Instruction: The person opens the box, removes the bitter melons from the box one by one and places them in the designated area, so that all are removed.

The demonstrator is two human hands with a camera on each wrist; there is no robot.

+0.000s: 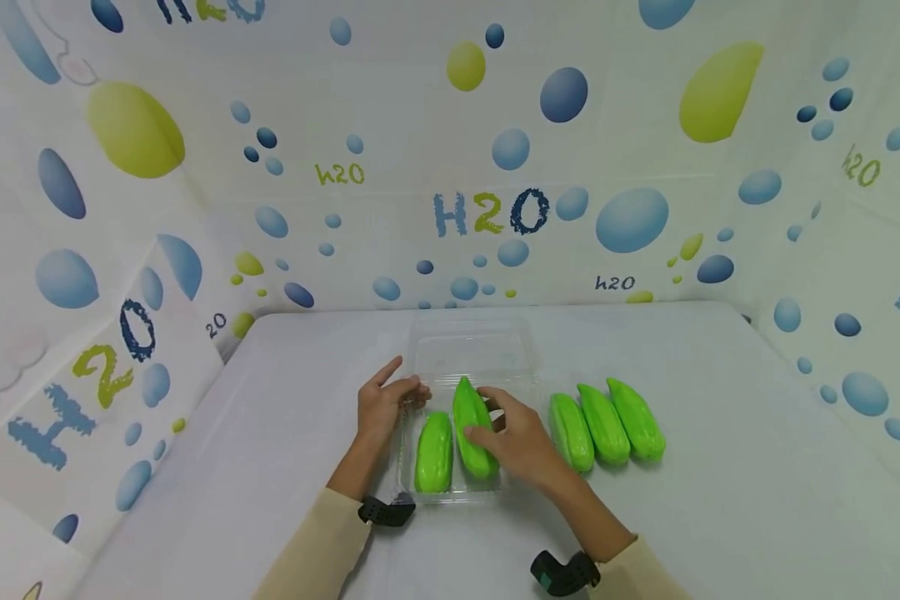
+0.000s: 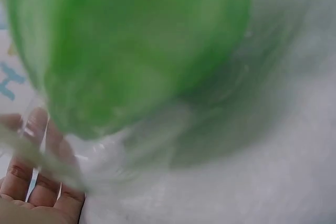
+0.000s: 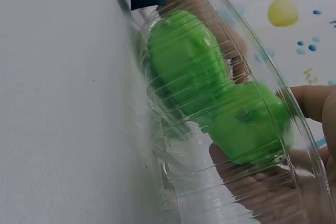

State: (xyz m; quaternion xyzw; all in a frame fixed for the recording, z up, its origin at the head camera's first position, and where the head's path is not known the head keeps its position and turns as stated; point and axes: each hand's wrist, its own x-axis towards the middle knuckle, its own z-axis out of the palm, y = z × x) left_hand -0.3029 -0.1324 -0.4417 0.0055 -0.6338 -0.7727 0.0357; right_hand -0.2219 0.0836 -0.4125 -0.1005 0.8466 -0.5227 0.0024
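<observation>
My right hand (image 1: 521, 437) grips a bright green, tapered toy vegetable (image 1: 472, 429) over the right half of a clear plastic clamshell box (image 1: 457, 498). Its thumb lies across the near side and the fingers are on the far side. A similar green toy vegetable (image 1: 435, 454) lies in the box's left half, pointing away from me. My left hand (image 1: 381, 404) is at the box's left wall, fingers loosely extended over the rim. The left wrist view shows those fingers (image 2: 47, 177) beyond the clear plastic. In the right wrist view, both vegetables show through the ribbed wall (image 3: 199, 161).
Three more green vegetables (image 1: 606, 425) lie side by side on the white table (image 1: 720, 517), right of the box. The box's lid (image 1: 471, 346) lies folded back on the far side. A patterned cloth (image 1: 390, 100) hangs behind and at both sides.
</observation>
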